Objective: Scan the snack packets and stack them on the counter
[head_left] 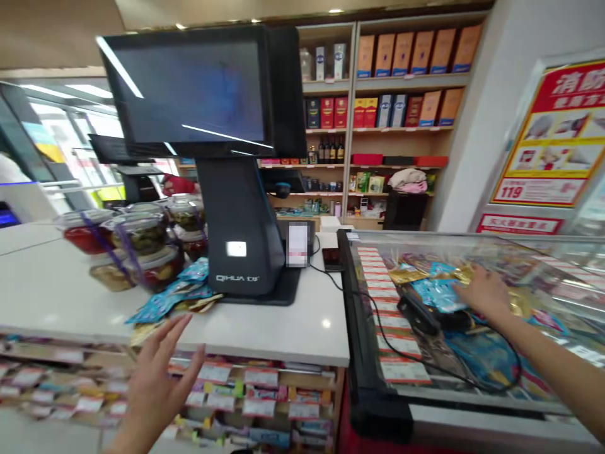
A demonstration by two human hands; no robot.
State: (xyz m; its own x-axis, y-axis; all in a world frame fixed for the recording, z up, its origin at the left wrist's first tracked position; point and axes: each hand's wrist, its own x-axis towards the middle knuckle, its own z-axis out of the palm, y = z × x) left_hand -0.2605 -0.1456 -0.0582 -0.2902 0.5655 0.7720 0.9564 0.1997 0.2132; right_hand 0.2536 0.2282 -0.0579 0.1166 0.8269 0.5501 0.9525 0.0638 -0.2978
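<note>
My left hand is raised in front of the white counter, fingers stretched out and apart, holding nothing. It is nearest to blue snack packets lying at the foot of the black checkout terminal. My right hand reaches over the glass display case and rests on blue and gold packets on top of it. Its fingers are mostly hidden behind the hand. A black barcode scanner lies just left of that hand, its cable looping across the glass.
Several lidded jars of preserved food stand on the counter left of the terminal. Price-tagged goods fill the racks under the counter. Shelves of boxed goods and bottles line the back wall. A red poster hangs at right.
</note>
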